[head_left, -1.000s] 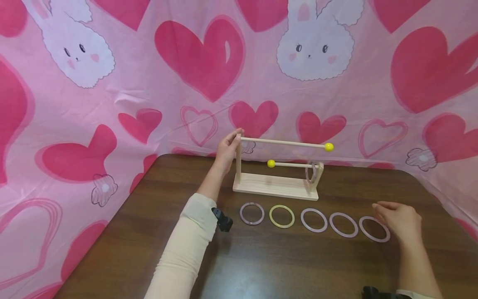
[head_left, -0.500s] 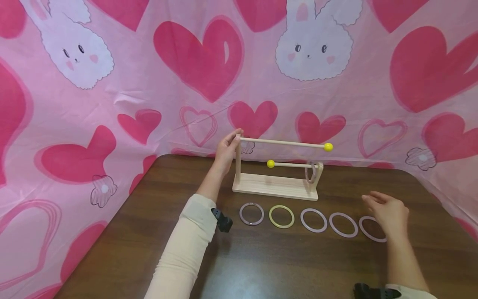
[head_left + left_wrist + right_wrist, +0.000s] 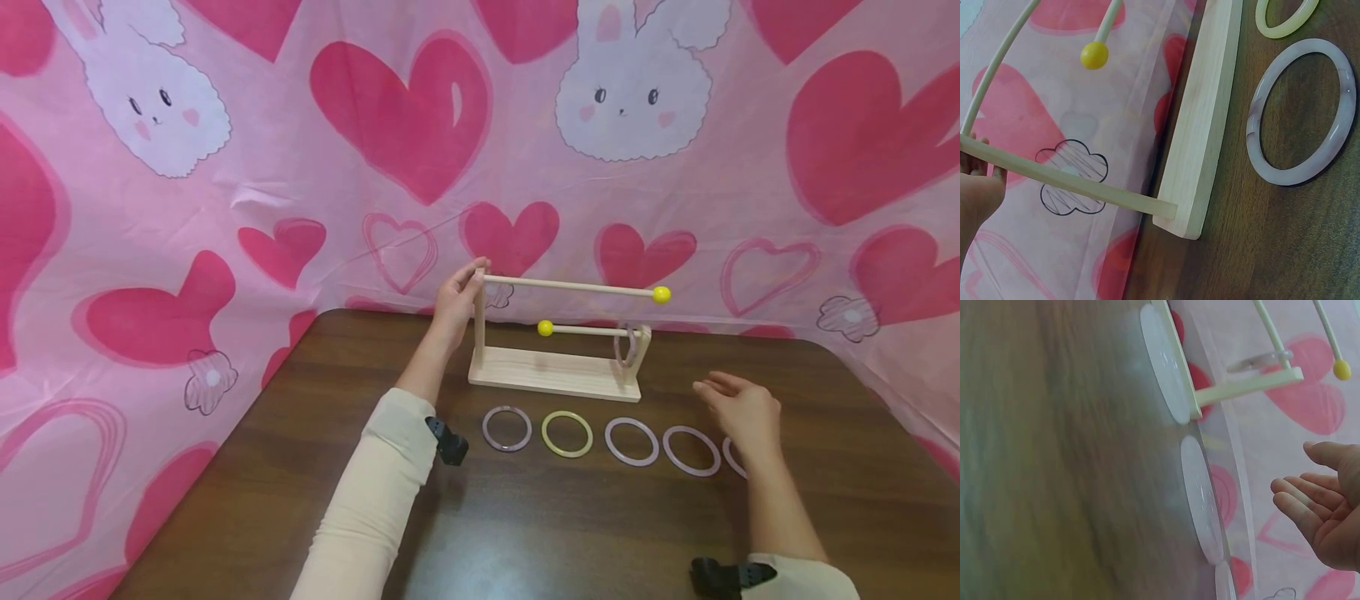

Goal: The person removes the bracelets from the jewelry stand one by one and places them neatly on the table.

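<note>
A wooden rack (image 3: 553,375) stands at the back of the brown table (image 3: 525,533), with two rods tipped by yellow balls (image 3: 660,293). One pink ring (image 3: 624,346) hangs on the lower rod. My left hand (image 3: 459,296) grips the top of the rack's left post (image 3: 1066,181). Several rings lie in a row in front: a mauve ring (image 3: 507,428), a yellow ring (image 3: 567,433), and two pink rings (image 3: 632,441); my right arm partly covers a further ring (image 3: 731,457). My right hand (image 3: 738,408) hovers open above the row's right end, holding nothing.
A pink cloth with hearts and bunnies (image 3: 405,167) hangs close behind the rack and wraps both sides of the table. The table's corners are rounded. Black wrist mounts (image 3: 448,442) sit on both sleeves. The right wrist view is blurred.
My right hand has lifted off the far-right ring and moved left and toward the rack, empty. That ring stays on the table. The left hand has not moved.
</note>
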`<state>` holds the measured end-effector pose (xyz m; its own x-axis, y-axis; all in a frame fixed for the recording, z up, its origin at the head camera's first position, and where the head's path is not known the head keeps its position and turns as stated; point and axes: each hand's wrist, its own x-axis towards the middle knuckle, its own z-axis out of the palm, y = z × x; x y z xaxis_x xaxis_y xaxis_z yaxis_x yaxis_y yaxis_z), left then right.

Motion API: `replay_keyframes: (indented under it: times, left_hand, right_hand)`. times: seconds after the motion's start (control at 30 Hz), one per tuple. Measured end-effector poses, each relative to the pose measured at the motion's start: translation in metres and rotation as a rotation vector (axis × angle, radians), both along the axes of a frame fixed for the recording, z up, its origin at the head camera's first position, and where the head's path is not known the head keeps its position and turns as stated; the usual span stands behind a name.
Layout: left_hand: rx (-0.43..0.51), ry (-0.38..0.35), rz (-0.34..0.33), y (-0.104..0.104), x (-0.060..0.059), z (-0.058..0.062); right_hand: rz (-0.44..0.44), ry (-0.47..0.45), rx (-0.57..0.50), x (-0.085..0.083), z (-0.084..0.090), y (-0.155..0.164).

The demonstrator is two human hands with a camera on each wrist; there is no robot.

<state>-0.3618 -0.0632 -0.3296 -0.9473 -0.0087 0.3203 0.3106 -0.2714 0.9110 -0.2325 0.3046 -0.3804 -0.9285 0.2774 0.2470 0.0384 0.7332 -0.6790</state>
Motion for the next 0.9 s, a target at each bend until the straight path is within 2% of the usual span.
replay_keyframes:
  times: [0.27,0.77,0.9]
  left_hand:
    - [-0.048,-0.024,0.012,0.001,0.0,0.002]
    - [-0.033,-0.02,0.01,0.0,0.001,0.002]
    - [-0.035,-0.022,0.014,0.0,0.0,0.001]
  right_hand:
    - [0.057,0.045,0.001,-0.01,0.001,-0.015]
    - [0.126,0.095,-0.011,-0.027,0.001,-0.048]
    - [0.131,0.133,-0.004,-0.031,0.001,-0.058]
